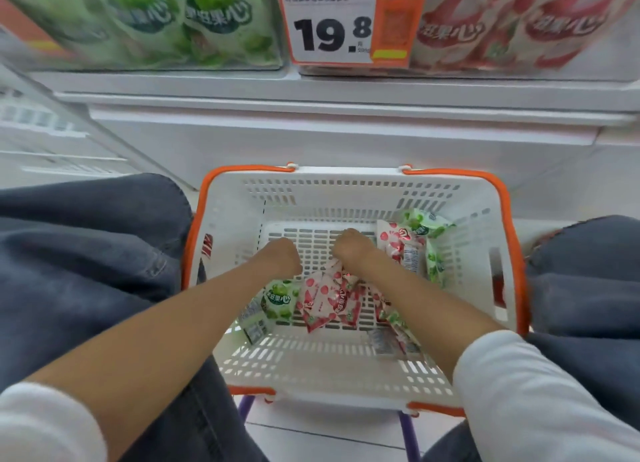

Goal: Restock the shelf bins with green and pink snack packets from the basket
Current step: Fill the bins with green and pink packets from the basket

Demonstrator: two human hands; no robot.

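Observation:
A white basket (349,184) with orange handles stands between my knees, and both my hands are inside it. My right hand (349,250) curls down over a fanned bunch of pink packets (325,298) and grips their top ends. My left hand (284,257) is curled knuckles-up beside it. A green packet (278,298) lies just under its wrist, and the fingers are hidden. More green packets (420,226) and pink packets (391,241) lie at the basket's right side. Above, a shelf bin of green packets (194,21) sits left of a bin of pink packets (519,25).
A price tag reading 19.8 (332,28) hangs between the two bins. A white shelf ledge (311,115) juts out above the basket. My knees in dark jeans (86,253) flank the basket. Purple legs (408,437) of a stand show beneath it.

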